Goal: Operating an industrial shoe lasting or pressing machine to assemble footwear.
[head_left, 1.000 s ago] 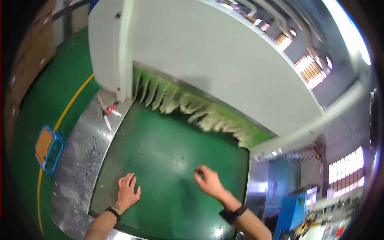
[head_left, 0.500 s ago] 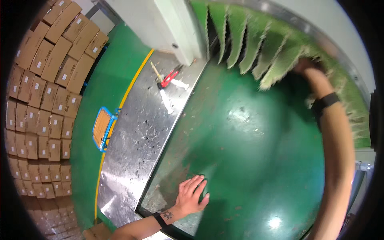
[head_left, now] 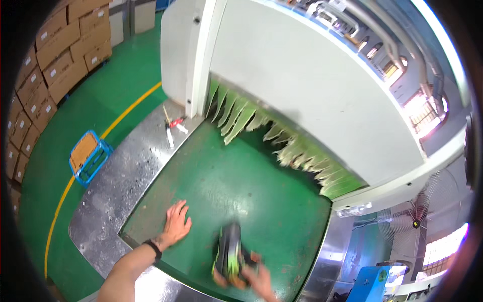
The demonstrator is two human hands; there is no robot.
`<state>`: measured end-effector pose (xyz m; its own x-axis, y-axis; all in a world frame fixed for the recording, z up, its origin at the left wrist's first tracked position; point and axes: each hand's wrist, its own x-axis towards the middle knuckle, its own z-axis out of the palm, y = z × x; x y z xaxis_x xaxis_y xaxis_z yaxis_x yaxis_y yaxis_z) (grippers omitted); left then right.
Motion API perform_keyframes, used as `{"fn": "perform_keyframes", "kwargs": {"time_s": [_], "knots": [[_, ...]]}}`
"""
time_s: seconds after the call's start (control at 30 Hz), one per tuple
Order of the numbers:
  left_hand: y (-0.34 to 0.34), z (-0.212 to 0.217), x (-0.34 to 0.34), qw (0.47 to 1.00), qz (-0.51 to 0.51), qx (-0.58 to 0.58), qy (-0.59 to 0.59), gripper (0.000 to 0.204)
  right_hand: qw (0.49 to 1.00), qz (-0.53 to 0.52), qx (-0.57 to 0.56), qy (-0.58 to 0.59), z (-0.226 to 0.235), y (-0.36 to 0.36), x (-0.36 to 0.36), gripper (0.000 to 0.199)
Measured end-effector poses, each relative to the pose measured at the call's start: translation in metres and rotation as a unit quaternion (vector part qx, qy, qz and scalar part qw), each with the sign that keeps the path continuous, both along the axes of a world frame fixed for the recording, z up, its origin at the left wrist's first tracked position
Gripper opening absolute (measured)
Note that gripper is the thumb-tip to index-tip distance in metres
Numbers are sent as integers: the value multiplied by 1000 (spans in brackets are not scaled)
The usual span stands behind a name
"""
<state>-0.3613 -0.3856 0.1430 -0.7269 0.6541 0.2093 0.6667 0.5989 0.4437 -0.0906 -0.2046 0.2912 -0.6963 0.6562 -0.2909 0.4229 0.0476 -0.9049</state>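
Observation:
My left hand [head_left: 177, 224] rests with fingers stretched out on the green belt-like surface [head_left: 211, 171], near its left edge, holding nothing. At the near side, my right hand [head_left: 257, 279] grips a dark shoe [head_left: 230, 246] with yellow-green parts, blurred by motion. Part of the grip is hidden behind it. Beyond both hands, a green fringed curtain [head_left: 239, 113] of frayed strips hangs over the opening of a large white machine housing [head_left: 312, 80].
A metal ledge [head_left: 121, 189] borders the surface on the left, with red-handled pliers [head_left: 175, 122] and white tubes on it. Further left stand a blue-framed stool [head_left: 83, 153] and stacked cardboard boxes [head_left: 65, 55]. A caged fan [head_left: 415, 216] and a blue box-shaped thing [head_left: 371, 284] are at right.
My right hand has come out from under the curtain and moved near me, now with the shoe. The view has shifted back, showing more of the machine. My left hand stays on the surface.

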Motion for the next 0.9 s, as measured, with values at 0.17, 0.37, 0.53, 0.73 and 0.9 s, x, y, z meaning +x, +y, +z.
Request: {"fn": "perform_keyframes", "kwargs": {"time_s": [0.17, 0.37, 0.53, 0.73, 0.9], "knots": [[30, 113, 150, 796, -111, 146, -577, 60, 926, -328, -135, -126, 112, -140, 235, 38], [65, 205, 299, 572, -314, 181, -736, 85, 929, -331, 89, -142, 188, -136, 274, 67], [54, 323, 423, 479, -498, 126, -712, 79, 919, -381, 54, 91, 219, -212, 345, 75], [-21, 319, 618, 570, -544, -108, -605, 61, 847, -450, -66, 276, 201, -306, 549, 66], [-38, 357, 766, 392, -658, -187, -614, 71, 634, -633, -58, 440, 201, -406, 671, 61]]}}
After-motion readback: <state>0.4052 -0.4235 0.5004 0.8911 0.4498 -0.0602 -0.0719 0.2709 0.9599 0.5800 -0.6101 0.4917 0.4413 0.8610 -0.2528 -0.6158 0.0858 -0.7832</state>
